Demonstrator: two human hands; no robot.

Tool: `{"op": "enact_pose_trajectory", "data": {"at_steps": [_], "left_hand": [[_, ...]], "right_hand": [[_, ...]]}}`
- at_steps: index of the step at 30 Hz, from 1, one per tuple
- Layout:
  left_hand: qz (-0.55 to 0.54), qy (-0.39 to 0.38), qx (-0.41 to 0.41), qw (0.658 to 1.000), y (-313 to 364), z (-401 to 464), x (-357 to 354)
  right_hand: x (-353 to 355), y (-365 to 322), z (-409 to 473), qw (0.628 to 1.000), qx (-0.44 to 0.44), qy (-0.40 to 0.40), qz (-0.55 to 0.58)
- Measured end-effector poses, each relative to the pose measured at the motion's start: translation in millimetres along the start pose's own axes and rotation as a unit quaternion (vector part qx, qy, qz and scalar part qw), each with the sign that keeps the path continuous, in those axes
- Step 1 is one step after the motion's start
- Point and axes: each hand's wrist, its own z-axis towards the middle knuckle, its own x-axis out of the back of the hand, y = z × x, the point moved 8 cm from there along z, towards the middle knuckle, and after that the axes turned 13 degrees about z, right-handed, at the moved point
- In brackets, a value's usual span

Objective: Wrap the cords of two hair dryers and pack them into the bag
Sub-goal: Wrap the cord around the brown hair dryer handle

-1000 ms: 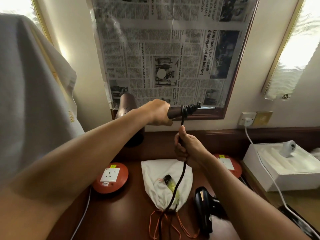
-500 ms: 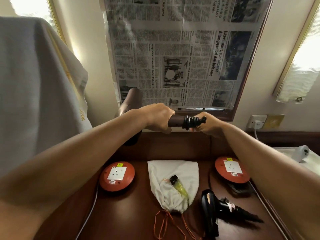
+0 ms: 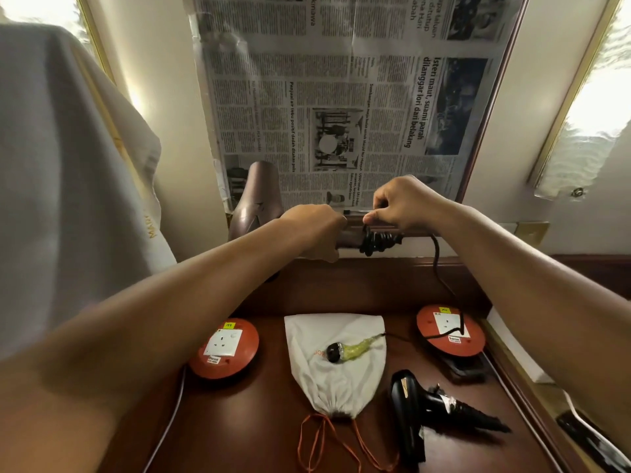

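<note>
My left hand (image 3: 316, 230) grips the handle of a bronze hair dryer (image 3: 256, 199) held up above the table. Several turns of its black cord (image 3: 377, 241) are coiled round the handle's end. My right hand (image 3: 401, 203) pinches the cord just above the coil. The loose cord (image 3: 444, 285) drops to the right, runs over the right red disc and ends in a plug (image 3: 336, 351) with a yellow-green sleeve lying on the white drawstring bag (image 3: 333, 380). A black hair dryer (image 3: 409, 409) lies on the table at the lower right, its cord wrapped.
Two red round socket reels (image 3: 223, 349) (image 3: 449, 331) sit either side of the bag on the dark wooden table (image 3: 252, 435). The bag's orange drawstrings (image 3: 317, 442) trail toward me. A newspaper-covered mirror (image 3: 341, 97) stands behind. A white cloth (image 3: 68, 165) hangs at left.
My right hand has come up over the handle from its right side, adding a turn of cord. The plug has slid across the bag and the cord now trails over the right reel.
</note>
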Motion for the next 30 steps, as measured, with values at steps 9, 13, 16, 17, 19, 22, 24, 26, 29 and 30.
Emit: {"op": "enact_pose_trajectory", "data": {"at_steps": [9,13,16,17,19,22,24,26,29,30], "left_hand": [[-0.006,-0.021,0.040,0.999,-3.9,10.3,-9.5],[-0.034,-0.037,0.070,0.996,-4.7,16.2,-11.7],[-0.046,-0.033,0.074,0.996,-1.0,16.1,-15.4],[-0.057,-0.035,0.077,0.995,-1.5,15.7,-16.3],[-0.087,-0.043,0.083,0.992,-2.2,16.2,-18.1],[-0.146,-0.053,0.092,0.984,-5.0,18.6,-16.7],[-0.173,-0.047,0.096,0.979,-8.7,19.3,-12.1],[-0.162,-0.046,0.086,0.982,-9.6,18.4,-8.5],[-0.152,-0.049,0.071,0.985,-8.3,14.7,-6.8],[-0.157,-0.048,0.067,0.984,-8.0,13.5,-5.6]], "right_hand": [[-23.2,-21.5,-36.3,0.997,-0.067,0.047,0.016],[-44.1,-15.5,-57.4,0.984,-0.061,0.149,0.077],[-59.9,-9.3,-72.4,0.956,-0.053,0.233,0.172],[-64.8,-6.6,-76.8,0.945,-0.053,0.253,0.200],[-72.1,1.2,-83.7,0.926,-0.062,0.274,0.250],[-100.5,14.4,-87.6,0.859,-0.092,0.210,0.458],[-125.2,16.3,-91.0,0.780,-0.106,0.139,0.601],[-140.3,20.7,-94.3,0.735,-0.107,0.097,0.663],[-153.7,30.6,-92.2,0.711,-0.121,0.051,0.690],[-154.9,32.0,-90.5,0.714,-0.124,0.040,0.688]]}}
